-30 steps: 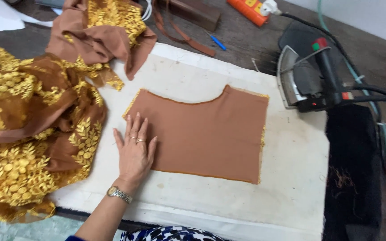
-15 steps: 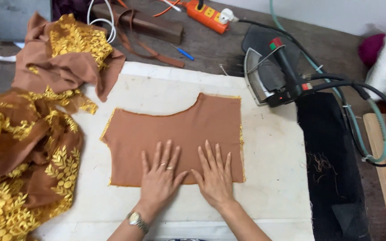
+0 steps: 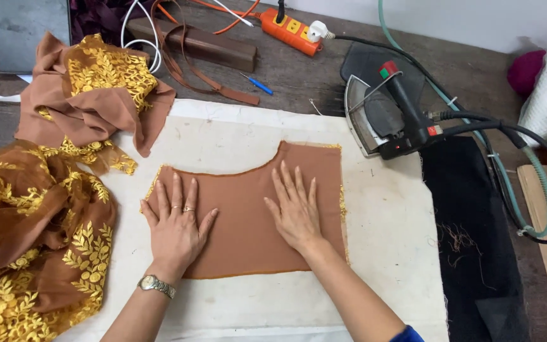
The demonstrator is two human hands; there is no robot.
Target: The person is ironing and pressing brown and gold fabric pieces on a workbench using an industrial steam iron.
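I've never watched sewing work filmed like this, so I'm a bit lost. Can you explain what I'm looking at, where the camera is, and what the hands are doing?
The camera sits on the person's head and looks down, so the two arms coming in from the bottom edge are their own. The left hand, with rings and a wristwatch, and the right hand both lie flat, fingers spread, on a brown cut fabric piece with a curved neckline and a gold-trimmed edge. Nothing is gripped; the palms just press on the cloth. It lies on a white padded cloth covering the work table. To the left is a heap of brown fabric with gold embroidery. At upper right a steam iron rests, with hoses attached, and behind it lies an orange power strip.
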